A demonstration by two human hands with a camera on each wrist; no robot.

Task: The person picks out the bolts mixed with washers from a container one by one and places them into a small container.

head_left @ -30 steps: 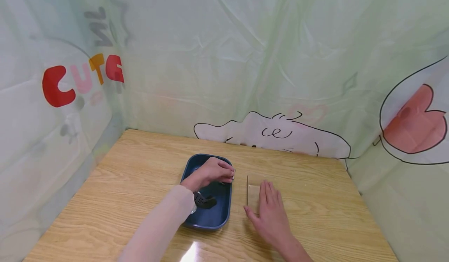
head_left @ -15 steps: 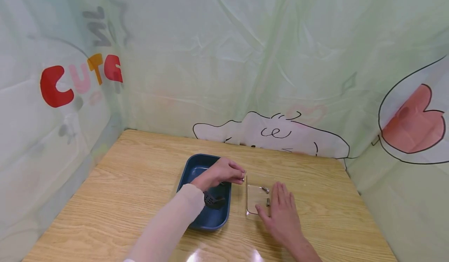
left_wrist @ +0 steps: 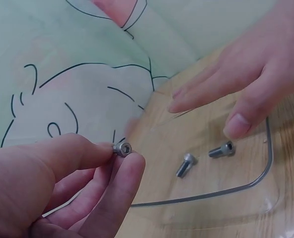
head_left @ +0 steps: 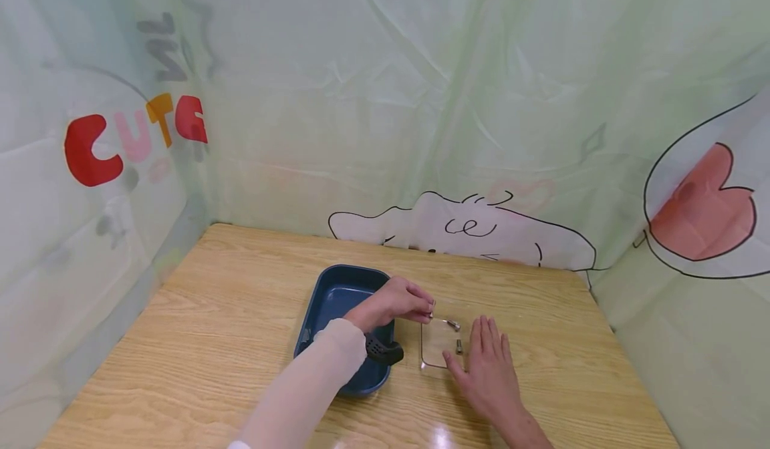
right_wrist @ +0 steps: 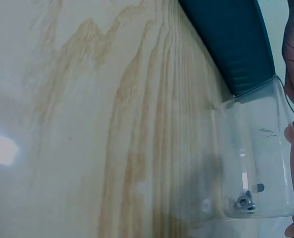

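Note:
My left hand (head_left: 398, 300) pinches a socket head bolt (left_wrist: 122, 148) between thumb and fingertips, its hex recess showing in the left wrist view. It hovers at the far left corner of a clear plastic box (head_left: 442, 367). Inside that box lie two more bolts, one bolt (left_wrist: 186, 164) beside the other bolt (left_wrist: 221, 149). My right hand (head_left: 490, 369) is at the box's right side with straight fingers, the thumb at the near rim. In the right wrist view the box wall (right_wrist: 258, 153) shows from the side, partly covered by the hand.
A dark blue tray (head_left: 309, 315) stands left of the box, under my left forearm, which hides part of it. Both are on a wooden table (head_left: 571, 369). A printed curtain (head_left: 301, 101) hangs behind and along the sides.
The left hand has moved right from over the blue tray to the box, carrying the bolt. The right hand has drawn back to the right, uncovering the two bolts in the box.

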